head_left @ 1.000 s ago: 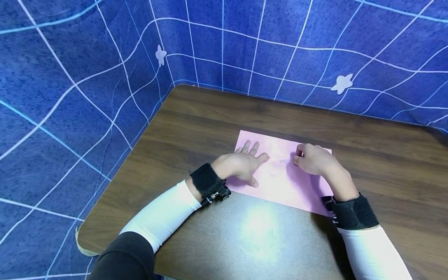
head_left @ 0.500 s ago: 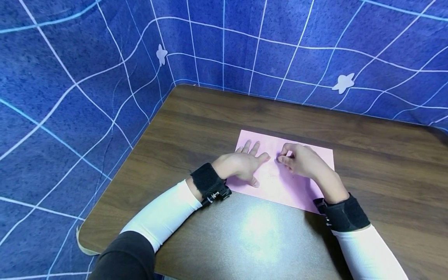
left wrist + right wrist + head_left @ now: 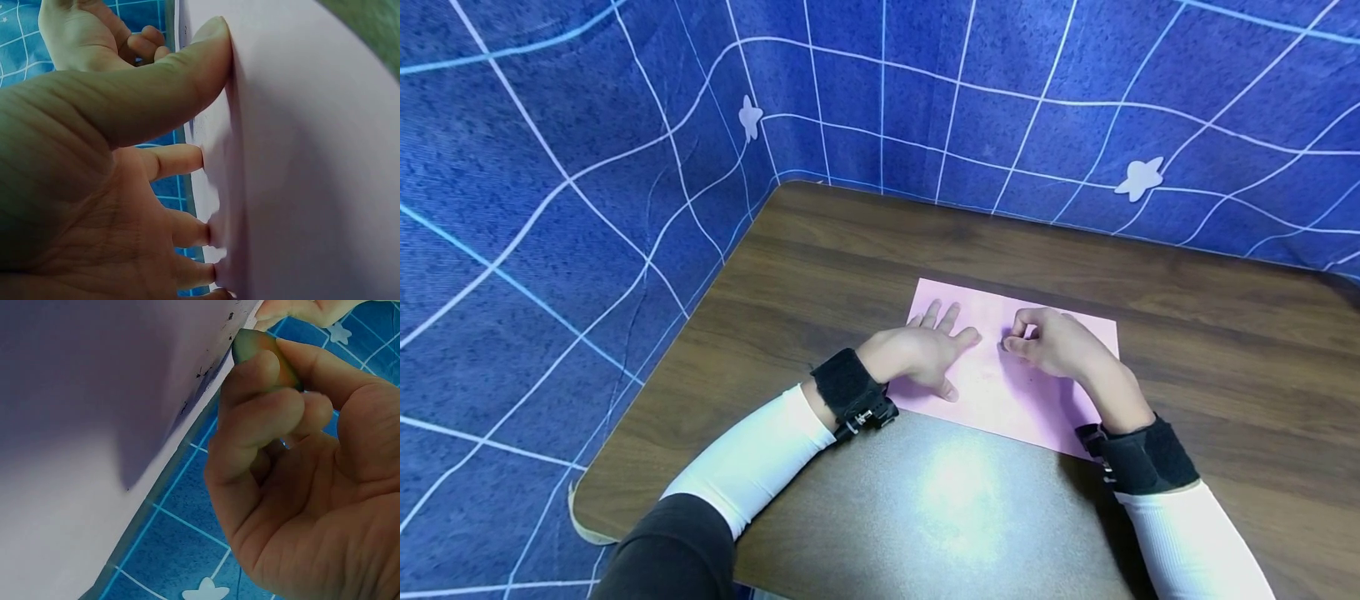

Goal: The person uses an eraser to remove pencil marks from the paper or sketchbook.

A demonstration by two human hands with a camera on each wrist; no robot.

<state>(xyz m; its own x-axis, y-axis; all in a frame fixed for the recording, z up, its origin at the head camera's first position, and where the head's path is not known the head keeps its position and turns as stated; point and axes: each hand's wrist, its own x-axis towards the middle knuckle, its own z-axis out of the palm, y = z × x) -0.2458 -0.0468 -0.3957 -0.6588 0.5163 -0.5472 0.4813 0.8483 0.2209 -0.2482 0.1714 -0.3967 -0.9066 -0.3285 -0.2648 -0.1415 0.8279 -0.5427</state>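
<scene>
A pink sheet of paper (image 3: 1000,392) lies flat on the brown table (image 3: 850,250), its long axis running left to right. The left hand (image 3: 917,354) presses its spread, straight fingers on the sheet's left part. Just to its right, the right hand (image 3: 1052,343) pinches a small eraser (image 3: 259,353) against the paper's middle. Blue gridded cloth (image 3: 587,125) walls the table.

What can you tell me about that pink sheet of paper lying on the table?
The pink rectangular sheet of paper is thin and plain and lies flat on the dark brown wooden table, slightly askew. Small dark specks and faint smudges mark its middle. The left hand presses it down with spread, straight fingers. The right hand pinches a small rounded eraser-like piece against the paper's surface.
</scene>
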